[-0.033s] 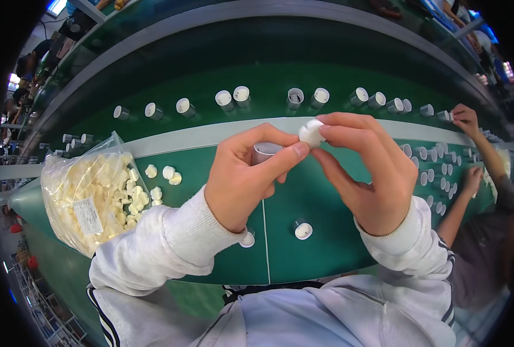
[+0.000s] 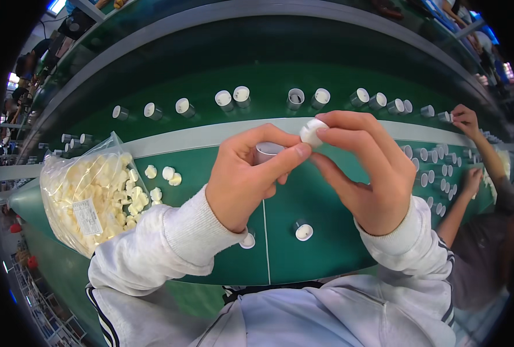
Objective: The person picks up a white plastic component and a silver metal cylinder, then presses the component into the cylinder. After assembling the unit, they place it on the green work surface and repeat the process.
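- Now my left hand (image 2: 239,180) curls round a grey cup (image 2: 269,152), thumb touching a white cap (image 2: 313,133)
- My right hand (image 2: 377,173) pinches that cap
- Clear bag (image 2: 83,188), nine o'clock

- Legible text: none; no word, number, brand or sign can be read.
- Label (image 2: 87,216): one, white, rectangular, on the clear plastic bag (image 2: 59,184) at the left of the green work surface (image 2: 210,173). Placed on the bag's lower front, set slightly askew to the picture's edges.
- Print on label: rows of fine dark marks, too small and blurred to make out. Language and content cannot be told.
- Grey cup (image 2: 305,231) on the near part of the surface: small dark speck on the pale inner face. Whether this is a printed mark cannot be determined.
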The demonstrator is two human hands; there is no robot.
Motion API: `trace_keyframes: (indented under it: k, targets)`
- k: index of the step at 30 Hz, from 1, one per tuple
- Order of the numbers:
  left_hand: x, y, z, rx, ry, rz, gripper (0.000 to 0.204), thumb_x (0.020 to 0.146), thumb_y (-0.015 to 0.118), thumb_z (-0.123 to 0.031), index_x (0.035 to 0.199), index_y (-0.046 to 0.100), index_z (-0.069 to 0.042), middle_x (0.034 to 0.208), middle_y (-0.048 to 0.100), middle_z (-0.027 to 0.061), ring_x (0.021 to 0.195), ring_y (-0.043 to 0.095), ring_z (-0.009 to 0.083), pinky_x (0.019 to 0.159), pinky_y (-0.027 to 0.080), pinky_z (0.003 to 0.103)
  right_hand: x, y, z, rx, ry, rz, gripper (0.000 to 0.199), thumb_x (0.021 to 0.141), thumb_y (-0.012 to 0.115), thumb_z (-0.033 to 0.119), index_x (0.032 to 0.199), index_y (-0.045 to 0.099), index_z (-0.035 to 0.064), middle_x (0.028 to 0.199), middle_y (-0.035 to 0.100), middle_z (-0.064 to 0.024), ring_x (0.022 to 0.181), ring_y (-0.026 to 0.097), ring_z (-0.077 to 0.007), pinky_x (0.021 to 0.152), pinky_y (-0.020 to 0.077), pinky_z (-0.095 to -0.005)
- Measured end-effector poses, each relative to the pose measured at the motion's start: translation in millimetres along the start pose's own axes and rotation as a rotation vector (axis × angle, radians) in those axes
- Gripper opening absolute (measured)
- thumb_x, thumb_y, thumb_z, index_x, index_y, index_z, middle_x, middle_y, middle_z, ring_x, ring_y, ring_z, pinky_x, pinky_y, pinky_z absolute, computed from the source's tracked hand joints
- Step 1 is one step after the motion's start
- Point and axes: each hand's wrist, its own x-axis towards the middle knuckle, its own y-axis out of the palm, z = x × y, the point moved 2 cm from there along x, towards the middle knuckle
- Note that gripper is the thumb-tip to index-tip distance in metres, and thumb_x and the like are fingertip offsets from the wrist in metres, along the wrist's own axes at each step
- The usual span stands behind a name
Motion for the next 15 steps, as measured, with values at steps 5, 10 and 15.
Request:
trace_keyframes:
  k: [5,10,15]
  targets:
    - [17,-12,-7,0.066,0.068,0.111,0.017,0.087,0.075,-0.017,0.098,0.071,-0.005,0.069,0.059,-0.0020,0.057,0.048,0.0015,0.049,0.032,0.019,14,8,-22,0.095,0.059,0.115,0.028,0.073,0.078,-0.009,0.096,0.064,-0.0014,0.104,0.065,-0.0149,0.090,0.069,-0.0247,0.077,0.0566,-0.0303]
    - [66,-38,-10,0.681,0.488,0.037,0.018,0.081,0.078,-0.013,0.090,0.067,-0.003,0.074,0.066,0.0075,0.059,0.060,0.0167,0.056,0.046,0.029,40,11,-73,0.244,0.219,0.248,0.026,0.071,0.077,-0.009,0.090,0.062,0.0003,0.100,0.059,-0.0088,0.088,0.062,-0.0180,0.077,0.0501,-0.0255]
    - [121,-41,10,0.950,0.693,-0.122,0.028,0.073,0.085,-0.012,0.088,0.062,-0.004,0.089,0.071,0.0165,0.082,0.069,0.0341,0.075,0.055,0.039,55,51,-121,0.067,0.006,0.452,0.027,0.071,0.079,-0.008,0.089,0.061,0.0038,0.098,0.057,-0.0065,0.085,0.061,-0.0191,0.073,0.0505,-0.0259]
